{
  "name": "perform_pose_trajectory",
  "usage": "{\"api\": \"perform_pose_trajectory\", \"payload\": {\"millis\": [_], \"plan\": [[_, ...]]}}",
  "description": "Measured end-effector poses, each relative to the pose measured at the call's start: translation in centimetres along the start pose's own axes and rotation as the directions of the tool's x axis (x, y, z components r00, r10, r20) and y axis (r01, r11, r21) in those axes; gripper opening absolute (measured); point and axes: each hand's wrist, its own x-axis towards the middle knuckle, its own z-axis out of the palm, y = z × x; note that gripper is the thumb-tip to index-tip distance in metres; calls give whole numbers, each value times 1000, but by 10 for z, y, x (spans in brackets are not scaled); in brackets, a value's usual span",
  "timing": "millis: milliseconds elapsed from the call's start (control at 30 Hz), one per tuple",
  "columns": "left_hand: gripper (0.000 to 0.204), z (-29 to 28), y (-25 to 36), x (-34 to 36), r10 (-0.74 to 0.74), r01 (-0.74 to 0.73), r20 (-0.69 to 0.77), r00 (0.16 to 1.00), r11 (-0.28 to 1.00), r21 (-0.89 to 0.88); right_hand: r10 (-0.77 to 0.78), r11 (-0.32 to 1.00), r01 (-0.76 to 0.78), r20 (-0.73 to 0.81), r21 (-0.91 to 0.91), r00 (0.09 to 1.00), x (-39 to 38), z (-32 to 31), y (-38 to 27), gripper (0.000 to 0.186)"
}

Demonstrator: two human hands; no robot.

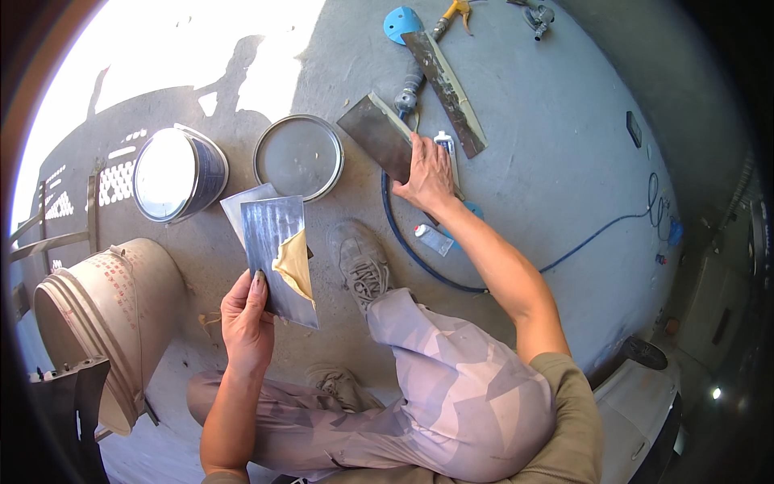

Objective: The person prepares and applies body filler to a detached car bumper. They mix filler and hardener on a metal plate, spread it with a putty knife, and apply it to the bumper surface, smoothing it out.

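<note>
Head view, person crouched over a grey concrete floor (564,121). The left hand (246,319) is closed on the lower edge of a flat rectangular steel plate (274,242), thumb on its face; a lump of tan putty (294,262) sits on the plate near its right edge. A second pale sheet (242,206) shows just behind it. The right hand (427,173), reaching forward, grips the near end of a wide dark steel spreader blade (375,137) that lies on the floor.

The plate appears thin, stiff and light, with a smooth face likely to be slippery; holding it by a clean edge, clear of the putty, seems best. The putty looks soft and sticky.

Ahead of the left hand stand an open round paint tin (179,173) and its loose grey lid (298,156). To its left lies a dusty plastic bucket (105,323) on its side. Beyond the right hand lie a long soiled straightedge (447,85), a blue sanding disc (401,22) and small tubes (434,239); a blue hose (411,246) curves below it. Sunlight falls at the far left.
</note>
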Motion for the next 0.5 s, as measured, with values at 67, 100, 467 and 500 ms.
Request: {"api": "perform_pose_trajectory", "payload": {"millis": [67, 100, 467, 500], "plan": [[35, -3, 2, 0, 15, -14, -29, 999, 1000, 5, -13, 1000, 12, -60, -14, 998, -1, -5, 0, 110], [36, -4, 4, -1, 30, -30, -10, 1000, 1000, 11, -28, 999, 25, -93, -31, 995, 0, -9, 1, 102], [35, -5, 12, -1, 45, -45, -10, 999, 998, 34, -204, 979, 199, -232, -45, 951, -17, -21, 17, 74], [35, -5, 13, -1, 44, -44, -21, 999, 999, 26, -157, 982, 175, -219, 66, 963, -34, -22, 20, 55]]}}
